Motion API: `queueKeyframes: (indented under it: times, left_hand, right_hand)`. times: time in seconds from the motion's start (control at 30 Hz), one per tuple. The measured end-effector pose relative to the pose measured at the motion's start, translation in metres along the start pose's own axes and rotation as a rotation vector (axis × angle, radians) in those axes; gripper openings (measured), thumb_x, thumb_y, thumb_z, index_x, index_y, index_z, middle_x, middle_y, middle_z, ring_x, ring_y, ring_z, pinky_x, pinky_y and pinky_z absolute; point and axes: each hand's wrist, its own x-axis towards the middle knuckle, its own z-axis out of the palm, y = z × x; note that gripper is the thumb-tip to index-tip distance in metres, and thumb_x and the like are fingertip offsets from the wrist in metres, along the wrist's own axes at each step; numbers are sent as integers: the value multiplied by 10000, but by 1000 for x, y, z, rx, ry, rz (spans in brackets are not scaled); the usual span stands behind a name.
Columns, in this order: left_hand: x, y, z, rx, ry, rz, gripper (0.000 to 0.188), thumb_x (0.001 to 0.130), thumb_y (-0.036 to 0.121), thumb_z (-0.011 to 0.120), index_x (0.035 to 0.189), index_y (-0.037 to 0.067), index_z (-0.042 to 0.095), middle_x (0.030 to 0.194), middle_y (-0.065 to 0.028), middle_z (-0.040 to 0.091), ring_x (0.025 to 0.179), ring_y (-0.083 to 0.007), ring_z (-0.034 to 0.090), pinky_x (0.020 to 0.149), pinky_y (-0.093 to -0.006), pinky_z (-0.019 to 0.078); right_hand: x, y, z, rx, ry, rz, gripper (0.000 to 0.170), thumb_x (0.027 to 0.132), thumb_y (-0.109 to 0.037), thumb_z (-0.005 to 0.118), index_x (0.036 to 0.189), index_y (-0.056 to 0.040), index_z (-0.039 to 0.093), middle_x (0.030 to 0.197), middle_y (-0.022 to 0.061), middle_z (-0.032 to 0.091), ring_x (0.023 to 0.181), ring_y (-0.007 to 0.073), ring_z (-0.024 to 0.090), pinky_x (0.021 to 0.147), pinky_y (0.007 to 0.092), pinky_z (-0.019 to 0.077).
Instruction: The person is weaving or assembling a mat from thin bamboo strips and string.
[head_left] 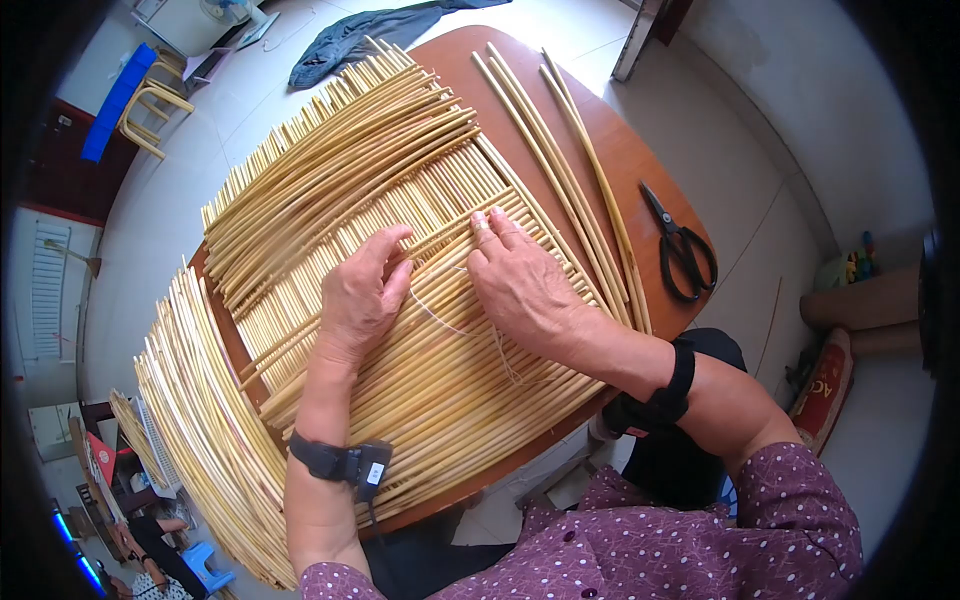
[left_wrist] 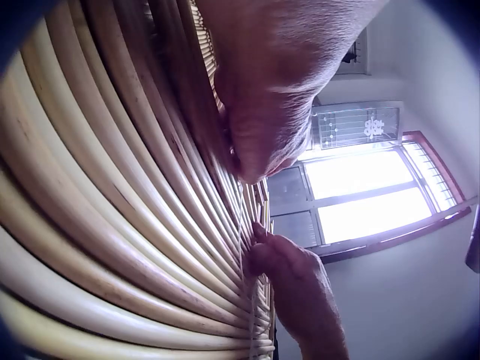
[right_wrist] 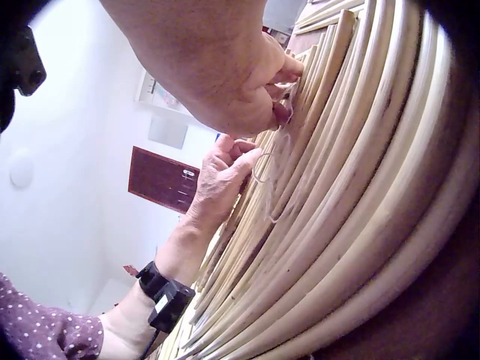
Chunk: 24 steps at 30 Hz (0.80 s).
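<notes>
Head view: left hand pinching white string between thumb and fingers; right hand, fingers together, pressing cane mat on table. Left wrist: string crossing canes. Right wrist: string looping at left thumb.

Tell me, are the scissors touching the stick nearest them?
Apart: the head view shows bare brown table between the scissors and that stick.

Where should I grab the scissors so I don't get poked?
By the black handle loops, coming from the person's side, probably with the right hand. The scissors lie flat on the table's right side, loops nearest the person and pointed blades aimed away.
</notes>
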Motion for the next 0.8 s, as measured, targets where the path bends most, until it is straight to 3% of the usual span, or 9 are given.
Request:
queueKeyframes:
  times: [0.07,0.17,0.8]
  left_hand:
    - [0,-4,3,50,66,148,167,901,103,671,1064,134,690,842,-23,690,642,-180,669,595,-303,564]
    - [0,-4,2,111,45,179,122,906,135,680,1028,134,696,843,-24,687,651,-169,668,589,-295,559]
    - [1,-1,9,117,101,88,66,851,165,719,908,131,721,797,-11,690,628,-158,654,563,-286,525]
  right_hand:
    - [0,0,0,5,3,-1,260,883,-61,509,1037,118,617,1365,349,503,1333,446,458,1166,442,337]
    - [-1,3,9,-29,90,-41,253,899,-102,526,992,97,650,1295,367,539,1259,446,503,1128,461,361]
    - [-1,1,5,-63,72,-29,270,914,-129,527,1006,88,660,1315,351,538,1286,428,493,1142,456,350]
